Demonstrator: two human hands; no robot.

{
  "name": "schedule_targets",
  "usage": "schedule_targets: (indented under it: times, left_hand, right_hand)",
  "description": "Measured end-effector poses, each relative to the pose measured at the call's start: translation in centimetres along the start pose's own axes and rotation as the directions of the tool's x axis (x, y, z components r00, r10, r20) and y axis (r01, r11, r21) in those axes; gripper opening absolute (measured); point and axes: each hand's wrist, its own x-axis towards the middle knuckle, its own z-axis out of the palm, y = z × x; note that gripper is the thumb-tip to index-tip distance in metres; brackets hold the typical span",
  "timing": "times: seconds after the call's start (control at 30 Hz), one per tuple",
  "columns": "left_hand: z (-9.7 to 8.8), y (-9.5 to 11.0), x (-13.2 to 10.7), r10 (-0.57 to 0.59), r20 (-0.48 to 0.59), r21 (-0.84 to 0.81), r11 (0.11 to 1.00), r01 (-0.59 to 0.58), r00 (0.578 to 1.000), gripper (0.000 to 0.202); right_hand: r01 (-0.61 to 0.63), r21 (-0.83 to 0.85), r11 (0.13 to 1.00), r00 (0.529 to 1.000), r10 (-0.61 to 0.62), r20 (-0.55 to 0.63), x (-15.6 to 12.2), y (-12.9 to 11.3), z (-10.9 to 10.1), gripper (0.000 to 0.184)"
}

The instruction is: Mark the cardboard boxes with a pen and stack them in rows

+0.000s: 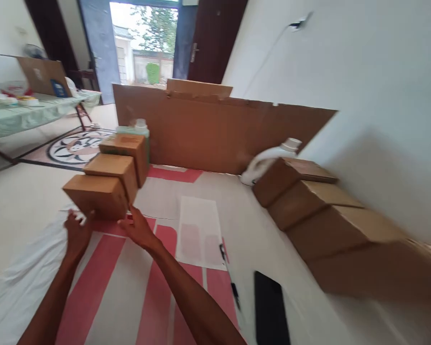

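A small brown cardboard box [95,194] sits at the front of a row on the left side of the sheet. My left hand [79,230] is at its near left corner, with the thumb by the front face and the fingers curled at the side. At the opposite corner is my right hand [138,227], fingers along the right side and thumb by the lower front edge. Between them the two hands hold the box. Close behind it stand a second box [111,165] and a third box [125,142]. The box's underside is hidden.
A bottle with a white cap [141,124] stands behind the left row. On the right are several larger boxes [319,232] and a white jug [269,158]. A cardboard panel [201,129] closes the back. White paper [199,235], a pen [235,292] and a black flat object [271,306] lie mid-sheet.
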Motion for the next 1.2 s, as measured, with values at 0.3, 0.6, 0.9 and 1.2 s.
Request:
schedule_targets:
  times: [0.3, 0.6, 0.9, 1.2]
  left_hand:
    - [1.8, 5.7, -16.1, 0.383, 0.197, 0.018, 0.919, -0.394, 0.902, 0.107]
    - [12.7, 16.7, -29.2, 0.484, 0.717, -0.341, 0.871, -0.353, 0.501, 0.065]
    - [25.1, 22.4, -40.2, 0.459, 0.881, -0.45, 0.887, -0.102, 0.115, 0.085]
    - [22.4, 22.8, -38.2, 0.508, 0.849, -0.509, 0.86, -0.035, 0.147, 0.089]
  right_hand:
    - [-0.336, -0.165, 0.927, 0.395, -0.02, -0.919, -22.1, 4.4, -26.6, 0.054]
    - [-0.395, 0.22, 0.892, 0.055, 0.262, -0.964, -30.5, 14.8, -47.0, 0.094]
    - [-0.225, 0.304, 0.926, 0.257, 0.357, -0.898, -27.6, 16.9, -43.9, 0.101]
    - [-0.139, 0.217, 0.966, 0.508, 0.258, -0.822, -27.7, 10.5, -33.1, 0.065]
